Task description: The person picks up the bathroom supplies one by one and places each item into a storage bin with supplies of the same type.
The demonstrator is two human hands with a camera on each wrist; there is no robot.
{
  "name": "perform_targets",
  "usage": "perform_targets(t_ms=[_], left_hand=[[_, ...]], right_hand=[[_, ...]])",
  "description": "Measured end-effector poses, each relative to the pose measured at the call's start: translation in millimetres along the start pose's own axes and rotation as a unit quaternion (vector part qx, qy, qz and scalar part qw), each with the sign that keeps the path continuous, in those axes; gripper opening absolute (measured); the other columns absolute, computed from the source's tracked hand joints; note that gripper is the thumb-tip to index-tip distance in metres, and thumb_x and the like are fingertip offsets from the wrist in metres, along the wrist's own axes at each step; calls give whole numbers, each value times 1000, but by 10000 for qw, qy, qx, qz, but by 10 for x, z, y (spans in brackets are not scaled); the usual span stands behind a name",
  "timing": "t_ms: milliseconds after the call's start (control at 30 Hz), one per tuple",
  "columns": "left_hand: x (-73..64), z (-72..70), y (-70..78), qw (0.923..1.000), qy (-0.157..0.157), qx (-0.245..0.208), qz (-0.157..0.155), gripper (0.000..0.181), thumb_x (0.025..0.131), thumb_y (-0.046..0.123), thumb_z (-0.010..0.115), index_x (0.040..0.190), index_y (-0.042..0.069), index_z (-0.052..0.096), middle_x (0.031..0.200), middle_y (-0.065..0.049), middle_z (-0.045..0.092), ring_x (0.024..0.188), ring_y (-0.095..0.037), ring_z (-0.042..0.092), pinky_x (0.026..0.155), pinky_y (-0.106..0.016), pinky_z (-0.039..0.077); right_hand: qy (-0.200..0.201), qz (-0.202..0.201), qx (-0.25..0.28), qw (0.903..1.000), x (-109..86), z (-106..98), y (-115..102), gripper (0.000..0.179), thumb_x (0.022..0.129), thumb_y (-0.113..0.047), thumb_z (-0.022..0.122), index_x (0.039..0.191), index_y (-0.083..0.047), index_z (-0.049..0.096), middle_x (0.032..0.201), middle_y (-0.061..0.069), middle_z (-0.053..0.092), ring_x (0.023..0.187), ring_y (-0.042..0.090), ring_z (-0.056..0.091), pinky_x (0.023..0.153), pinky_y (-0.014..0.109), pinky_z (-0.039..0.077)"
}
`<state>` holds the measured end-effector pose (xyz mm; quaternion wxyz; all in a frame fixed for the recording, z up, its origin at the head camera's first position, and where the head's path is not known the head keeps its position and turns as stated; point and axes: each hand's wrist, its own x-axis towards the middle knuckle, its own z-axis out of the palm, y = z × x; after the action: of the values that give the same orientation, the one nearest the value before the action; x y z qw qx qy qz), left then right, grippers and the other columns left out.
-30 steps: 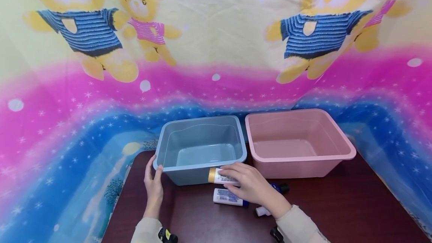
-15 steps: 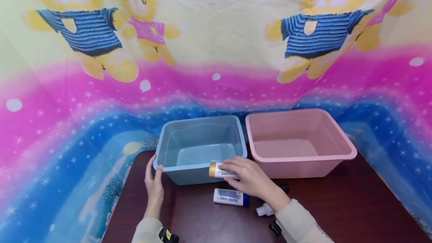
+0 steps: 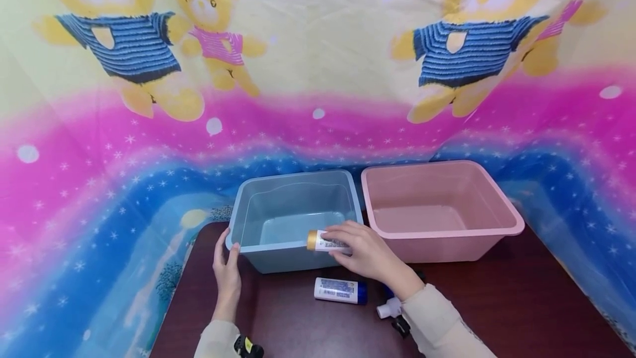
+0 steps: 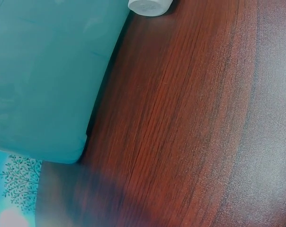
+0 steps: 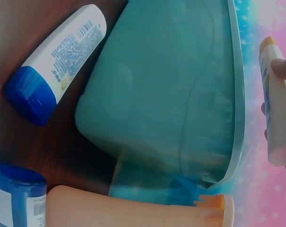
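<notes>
My right hand (image 3: 360,247) grips a white bottle with a gold cap (image 3: 318,240), lying sideways in front of the blue basin's (image 3: 293,246) near rim. In the right wrist view this bottle (image 5: 278,104) shows at the right edge with a thumb on it. My left hand (image 3: 227,269) holds the basin's front left corner, thumb on the front and fingers along the side. On the table below lies a white bottle with a blue cap (image 3: 340,290). Another white-capped bottle (image 3: 390,309) lies partly hidden under my right wrist.
A pink basin (image 3: 447,245) stands right of the blue one on the dark wooden table (image 3: 497,303). In the right wrist view, a blue bottle with a white label (image 5: 20,194) lies near the pink basin's side (image 5: 133,208). A bear-print cloth (image 3: 318,142) hangs behind.
My right hand has lifted the gold-capped bottle from near the table up to about the height of the blue basin's rim. My left hand stays at the basin's corner.
</notes>
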<state>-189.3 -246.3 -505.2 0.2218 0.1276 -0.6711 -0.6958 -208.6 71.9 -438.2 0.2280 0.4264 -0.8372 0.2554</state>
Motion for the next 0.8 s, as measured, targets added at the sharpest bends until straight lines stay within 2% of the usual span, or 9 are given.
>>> perform_targets(t_ms=[200,333,533,667,800], left_hand=[[71,-34,-174,9999,83,54,18,45,94,21,54,138,25,44,142,0,37,128,-16,33,100,-38,30],[85,-37,-211,9999,106,95,65,46,94,25,55,138,26,44,142,1,38,128,-15,33,101,-41,28],[53,-37,-143,10000,68,-14,26,46,94,21,55,138,21,44,142,-1,38,127,-16,34,99,-37,30],[7,-21,-43,10000,35,-38,34,46,94,16,54,139,16,43,142,-5,37,127,-19,33,99,-39,30],[-12,-2,14,10000,45,12,39,46,94,15,53,139,16,43,143,-6,37,128,-20,32,100,-41,29]], right_hand=[[-2,45,-98,9999,83,-21,17,39,75,-22,76,114,-19,67,114,-4,63,100,12,57,82,31,49],[-61,84,-149,9998,131,-29,39,38,77,-24,74,114,-19,67,115,-5,63,100,10,57,82,30,49],[-177,144,-94,9997,166,-46,53,37,79,-24,73,115,-19,66,116,-4,62,99,11,56,81,29,49],[-273,232,-66,9993,173,-29,74,38,79,-24,73,116,-19,66,116,-4,62,98,10,55,79,28,49],[-272,277,-77,9992,181,1,112,38,79,-25,73,116,-20,66,115,-6,62,99,8,55,80,27,49]])
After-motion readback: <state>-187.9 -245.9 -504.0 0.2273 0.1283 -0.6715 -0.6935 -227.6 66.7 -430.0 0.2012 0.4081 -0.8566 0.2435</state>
